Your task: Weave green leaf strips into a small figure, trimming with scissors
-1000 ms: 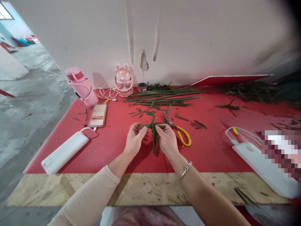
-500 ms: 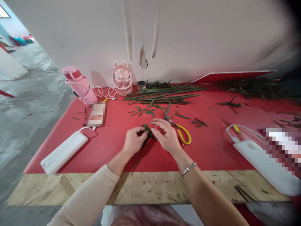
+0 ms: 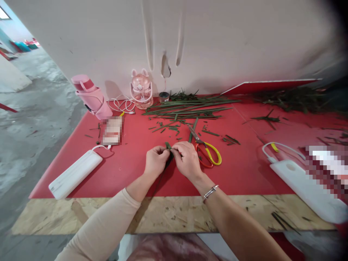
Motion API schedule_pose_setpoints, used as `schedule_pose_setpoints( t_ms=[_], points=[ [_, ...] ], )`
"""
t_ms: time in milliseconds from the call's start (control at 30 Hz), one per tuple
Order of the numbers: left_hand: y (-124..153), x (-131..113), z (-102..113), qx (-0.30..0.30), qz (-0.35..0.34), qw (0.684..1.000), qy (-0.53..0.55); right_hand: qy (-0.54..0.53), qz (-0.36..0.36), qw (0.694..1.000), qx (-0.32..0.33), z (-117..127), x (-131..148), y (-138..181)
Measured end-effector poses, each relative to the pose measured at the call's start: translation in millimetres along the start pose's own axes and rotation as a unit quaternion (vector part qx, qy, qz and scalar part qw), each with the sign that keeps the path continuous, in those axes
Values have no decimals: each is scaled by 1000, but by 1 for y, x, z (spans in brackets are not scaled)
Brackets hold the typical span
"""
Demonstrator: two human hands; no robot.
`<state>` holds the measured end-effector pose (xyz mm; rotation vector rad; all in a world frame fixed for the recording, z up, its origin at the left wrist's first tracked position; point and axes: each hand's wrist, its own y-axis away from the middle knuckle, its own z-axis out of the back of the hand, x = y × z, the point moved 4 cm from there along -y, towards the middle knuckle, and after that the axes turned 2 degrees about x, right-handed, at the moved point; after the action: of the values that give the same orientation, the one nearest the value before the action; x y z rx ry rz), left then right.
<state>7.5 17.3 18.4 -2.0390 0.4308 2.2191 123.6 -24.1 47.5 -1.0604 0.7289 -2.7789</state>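
My left hand (image 3: 156, 161) and my right hand (image 3: 187, 160) meet over the red table top (image 3: 130, 166), both pinching a folded green leaf strip (image 3: 168, 146). Its dark tail runs down toward me beneath the hands. My fingers are closed tight on the strip, thumbs nearly touching. Yellow-handled scissors (image 3: 207, 151) lie just to the right of my right hand. A pile of long green leaf strips (image 3: 187, 107) lies farther back near the wall.
A white power bank (image 3: 74, 174) with a cable lies at the left. Two pink bottles (image 3: 91, 96) (image 3: 141, 90) stand by the wall. Another white power bank (image 3: 304, 190) sits at the right. Leaf scraps (image 3: 168, 127) are scattered mid-table. A bare chipboard edge (image 3: 168, 214) runs along the front.
The crossed strips have been folded together into a tight bundle. Both hands have closed in on it and now pinch it between them.
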Motion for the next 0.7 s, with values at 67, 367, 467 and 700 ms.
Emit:
schedule_pose_setpoints(
  t_ms=[67,367,467,700],
  points=[
    [-2,2,0,1,20,999,33,-18,-10,1000,-4,-1,-1,-1],
    [-7,0,2,-34,-4,990,140,-136,-32,989,51,-3,-5,-2],
    [-12,8,9,-91,59,967,229,-154,-49,986,36,-4,-5,-2],
    [-9,2,-3,119,106,955,251,-196,-106,975,6,1,-20,-2]
  ],
)
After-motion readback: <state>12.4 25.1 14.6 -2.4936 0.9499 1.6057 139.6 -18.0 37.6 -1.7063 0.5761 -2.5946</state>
